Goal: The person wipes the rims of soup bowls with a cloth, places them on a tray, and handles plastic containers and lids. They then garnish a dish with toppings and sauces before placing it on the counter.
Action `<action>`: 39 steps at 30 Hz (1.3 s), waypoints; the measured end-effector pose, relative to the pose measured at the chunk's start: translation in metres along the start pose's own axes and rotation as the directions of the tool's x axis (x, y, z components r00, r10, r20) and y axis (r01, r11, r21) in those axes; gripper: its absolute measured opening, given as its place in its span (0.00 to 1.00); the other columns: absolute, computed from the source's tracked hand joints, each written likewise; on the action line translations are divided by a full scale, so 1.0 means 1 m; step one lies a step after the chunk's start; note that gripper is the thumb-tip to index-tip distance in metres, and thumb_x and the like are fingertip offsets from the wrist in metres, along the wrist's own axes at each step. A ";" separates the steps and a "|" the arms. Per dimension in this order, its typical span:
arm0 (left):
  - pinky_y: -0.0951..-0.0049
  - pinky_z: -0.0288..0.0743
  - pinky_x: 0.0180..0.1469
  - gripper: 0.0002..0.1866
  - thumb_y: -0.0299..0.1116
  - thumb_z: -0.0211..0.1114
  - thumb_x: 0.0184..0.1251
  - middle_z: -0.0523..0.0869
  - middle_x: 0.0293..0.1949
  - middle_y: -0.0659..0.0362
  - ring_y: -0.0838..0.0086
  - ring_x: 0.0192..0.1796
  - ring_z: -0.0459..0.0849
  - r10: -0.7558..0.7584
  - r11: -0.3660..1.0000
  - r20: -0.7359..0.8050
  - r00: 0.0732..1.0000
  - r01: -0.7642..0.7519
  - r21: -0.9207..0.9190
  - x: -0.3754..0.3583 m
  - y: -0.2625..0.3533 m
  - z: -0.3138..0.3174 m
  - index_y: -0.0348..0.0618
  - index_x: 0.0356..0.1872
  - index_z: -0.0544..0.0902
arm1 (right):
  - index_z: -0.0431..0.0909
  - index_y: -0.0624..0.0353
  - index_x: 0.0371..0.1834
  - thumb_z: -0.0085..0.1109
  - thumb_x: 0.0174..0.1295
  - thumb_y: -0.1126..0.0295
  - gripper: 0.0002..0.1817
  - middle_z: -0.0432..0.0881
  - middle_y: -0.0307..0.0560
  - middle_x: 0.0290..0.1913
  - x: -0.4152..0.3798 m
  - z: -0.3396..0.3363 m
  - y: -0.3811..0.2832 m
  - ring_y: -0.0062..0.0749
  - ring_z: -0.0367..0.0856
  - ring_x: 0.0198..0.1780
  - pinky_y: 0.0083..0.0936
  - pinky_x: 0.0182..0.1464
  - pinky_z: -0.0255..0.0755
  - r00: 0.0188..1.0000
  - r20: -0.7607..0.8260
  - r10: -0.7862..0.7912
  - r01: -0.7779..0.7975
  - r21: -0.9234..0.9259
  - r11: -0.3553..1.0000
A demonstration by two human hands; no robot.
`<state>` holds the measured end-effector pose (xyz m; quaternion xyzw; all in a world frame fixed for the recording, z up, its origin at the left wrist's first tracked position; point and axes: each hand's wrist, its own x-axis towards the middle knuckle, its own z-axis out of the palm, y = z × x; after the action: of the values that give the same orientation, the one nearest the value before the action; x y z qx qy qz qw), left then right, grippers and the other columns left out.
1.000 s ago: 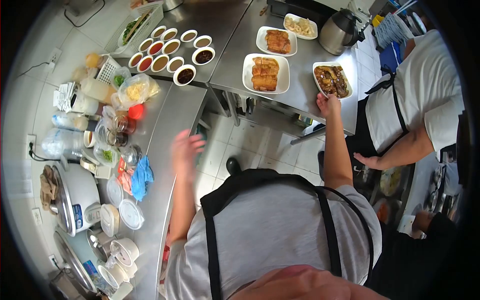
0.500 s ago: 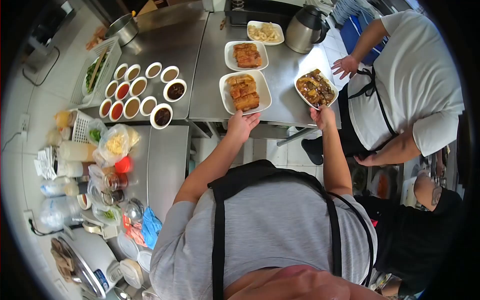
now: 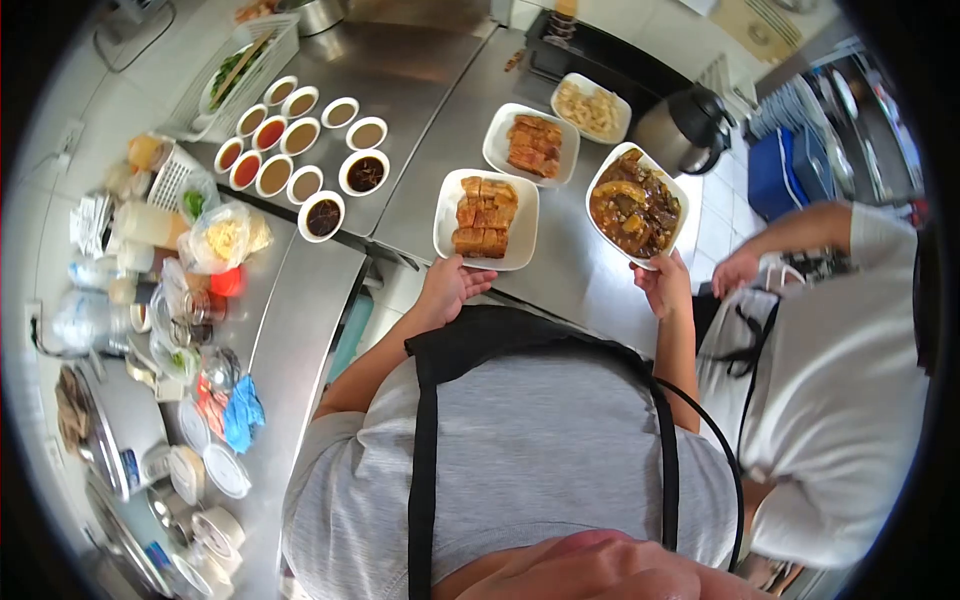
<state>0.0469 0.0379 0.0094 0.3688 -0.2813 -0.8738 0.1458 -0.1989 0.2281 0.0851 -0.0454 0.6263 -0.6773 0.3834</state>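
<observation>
My left hand (image 3: 452, 290) is at the near edge of a white dish of sliced crispy meat (image 3: 485, 217), its thumb at the rim and its fingers spread below. My right hand (image 3: 663, 284) grips the near edge of a white dish of glossy brown stew (image 3: 637, 205). Behind these stand a second dish of crispy meat (image 3: 533, 145) and a dish of pale food (image 3: 591, 108), both on the steel table (image 3: 420, 150).
Several small sauce cups (image 3: 275, 175) stand at the left. A steel jug (image 3: 683, 130) is behind the stew. A person in white (image 3: 820, 370) is close on the right. Bags, bottles and lidded tubs (image 3: 228, 470) crowd the left counter.
The view has turned and shifted. The stew dish, with my right hand on it, is now closer to the meat dishes. The second person in black is no longer seen at lower right.
</observation>
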 end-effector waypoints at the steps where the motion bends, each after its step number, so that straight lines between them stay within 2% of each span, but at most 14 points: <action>1: 0.64 0.74 0.42 0.17 0.31 0.36 0.61 0.74 0.40 0.43 0.60 0.41 0.77 0.028 1.000 -0.042 0.999 -0.029 -0.011 -0.004 0.002 0.004 0.28 0.47 0.60 | 0.59 0.64 0.45 0.37 0.47 0.78 0.18 0.75 0.51 0.27 0.004 0.006 -0.008 0.27 0.74 0.19 0.19 0.21 0.70 1.000 0.025 -0.006 0.006 -0.016 1.000; 5: 0.64 0.74 0.42 0.18 0.31 0.36 0.60 0.76 0.38 0.43 0.60 0.39 0.78 0.088 0.996 -0.132 0.987 -0.092 -0.023 0.002 0.001 -0.006 0.27 0.44 0.64 | 0.60 0.64 0.47 0.38 0.45 0.78 0.21 0.74 0.51 0.27 0.027 0.024 -0.028 0.28 0.72 0.18 0.19 0.20 0.69 0.990 0.139 0.017 -0.010 -0.053 0.999; 9: 0.66 0.76 0.35 0.19 0.33 0.37 0.58 0.77 0.36 0.44 0.61 0.36 0.80 0.151 0.988 -0.264 0.953 -0.140 0.059 0.015 0.014 -0.016 0.27 0.44 0.66 | 0.61 0.65 0.47 0.39 0.45 0.79 0.21 0.75 0.52 0.27 0.044 0.038 -0.035 0.28 0.73 0.17 0.18 0.19 0.68 0.962 0.270 0.034 -0.014 -0.076 0.997; 12: 0.68 0.77 0.31 0.18 0.29 0.35 0.57 0.78 0.33 0.45 0.63 0.32 0.81 0.160 0.986 -0.295 0.942 -0.138 0.092 0.026 0.036 -0.022 0.28 0.43 0.66 | 0.61 0.64 0.48 0.38 0.45 0.79 0.22 0.75 0.52 0.28 0.055 0.047 -0.037 0.29 0.73 0.19 0.18 0.18 0.68 0.946 0.318 0.063 -0.031 -0.107 0.994; 14: 0.68 0.77 0.32 0.18 0.29 0.35 0.57 0.79 0.33 0.47 0.66 0.33 0.81 0.154 0.983 -0.281 0.947 -0.119 0.139 0.033 0.049 -0.023 0.30 0.43 0.67 | 0.61 0.66 0.49 0.37 0.46 0.78 0.22 0.74 0.54 0.30 0.053 0.050 -0.040 0.31 0.73 0.23 0.19 0.18 0.68 0.938 0.340 0.064 -0.020 -0.133 0.991; 17: 0.70 0.77 0.31 0.18 0.30 0.35 0.58 0.79 0.34 0.50 0.69 0.33 0.81 0.165 0.975 -0.289 0.943 -0.112 0.192 0.046 0.071 -0.020 0.32 0.42 0.69 | 0.60 0.66 0.49 0.37 0.44 0.79 0.23 0.74 0.53 0.29 0.057 0.057 -0.043 0.30 0.73 0.21 0.18 0.17 0.66 0.933 0.353 0.076 -0.025 -0.145 0.989; 24: 0.69 0.78 0.29 0.17 0.34 0.39 0.62 0.80 0.33 0.50 0.67 0.31 0.82 0.093 0.962 -0.303 0.949 -0.007 0.273 0.096 0.120 -0.018 0.35 0.44 0.70 | 0.60 0.64 0.50 0.39 0.45 0.79 0.23 0.75 0.50 0.30 0.069 0.064 -0.039 0.29 0.74 0.21 0.17 0.19 0.69 0.889 0.453 0.063 0.029 -0.193 0.981; 28: 0.67 0.78 0.30 0.20 0.39 0.39 0.64 0.80 0.34 0.46 0.64 0.32 0.82 0.133 0.957 -0.201 0.971 -0.072 0.282 0.135 0.128 -0.034 0.32 0.47 0.67 | 0.61 0.64 0.49 0.39 0.46 0.77 0.22 0.74 0.49 0.34 0.072 0.087 -0.035 0.28 0.73 0.23 0.17 0.18 0.68 0.836 0.541 0.094 0.044 -0.236 0.971; 30: 0.68 0.78 0.30 0.21 0.42 0.40 0.64 0.79 0.35 0.47 0.65 0.32 0.82 0.117 0.959 -0.181 0.976 -0.064 0.274 0.124 0.128 -0.028 0.36 0.49 0.66 | 0.61 0.63 0.50 0.40 0.45 0.75 0.23 0.73 0.49 0.36 0.070 0.107 -0.031 0.28 0.74 0.25 0.16 0.18 0.67 0.808 0.580 0.102 0.062 -0.256 0.965; 33: 0.68 0.77 0.28 0.19 0.42 0.44 0.61 0.78 0.32 0.51 0.68 0.28 0.81 0.224 0.940 -0.169 0.960 -0.167 0.298 0.072 0.119 -0.021 0.37 0.46 0.69 | 0.61 0.62 0.51 0.40 0.46 0.75 0.24 0.73 0.48 0.39 0.065 0.137 -0.021 0.29 0.74 0.29 0.17 0.20 0.67 0.701 0.698 0.148 0.098 -0.300 0.949; 35: 0.72 0.74 0.24 0.18 0.42 0.46 0.61 0.77 0.30 0.53 0.71 0.25 0.79 0.445 0.881 -0.247 0.861 -0.372 0.292 0.036 0.102 -0.043 0.39 0.44 0.70 | 0.60 0.62 0.52 0.40 0.47 0.75 0.24 0.73 0.48 0.39 0.054 0.159 -0.014 0.29 0.74 0.30 0.19 0.22 0.67 0.623 0.756 0.198 0.086 -0.318 0.944; 37: 0.78 0.69 0.19 0.15 0.40 0.50 0.59 0.76 0.28 0.56 0.77 0.21 0.76 0.641 0.767 -0.368 0.674 -0.540 0.346 -0.016 0.086 -0.071 0.40 0.40 0.73 | 0.60 0.62 0.52 0.40 0.47 0.75 0.24 0.73 0.48 0.39 0.054 0.178 0.012 0.29 0.73 0.29 0.19 0.22 0.67 0.487 0.827 0.280 0.053 -0.348 0.936; 38: 0.79 0.71 0.28 0.17 0.41 0.51 0.59 0.77 0.31 0.59 0.77 0.28 0.77 0.653 0.755 -0.441 0.616 -0.485 0.440 -0.042 0.079 -0.095 0.43 0.46 0.71 | 0.59 0.62 0.52 0.40 0.47 0.75 0.24 0.73 0.48 0.38 0.052 0.189 0.022 0.29 0.73 0.29 0.20 0.23 0.67 0.419 0.852 0.315 0.040 -0.364 0.930; 39: 0.77 0.71 0.29 0.16 0.38 0.52 0.58 0.78 0.32 0.57 0.76 0.28 0.77 0.805 0.593 -0.486 0.341 -0.414 0.690 -0.070 0.067 -0.118 0.40 0.43 0.73 | 0.61 0.64 0.49 0.41 0.47 0.75 0.21 0.74 0.50 0.35 0.038 0.205 0.032 0.31 0.73 0.26 0.21 0.23 0.66 0.431 0.840 0.330 0.060 -0.391 0.918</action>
<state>0.1838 -0.0289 0.0220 0.5841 -0.5038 -0.4091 0.4876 -0.0998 0.0420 0.0843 -0.4140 0.4439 -0.3882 0.6934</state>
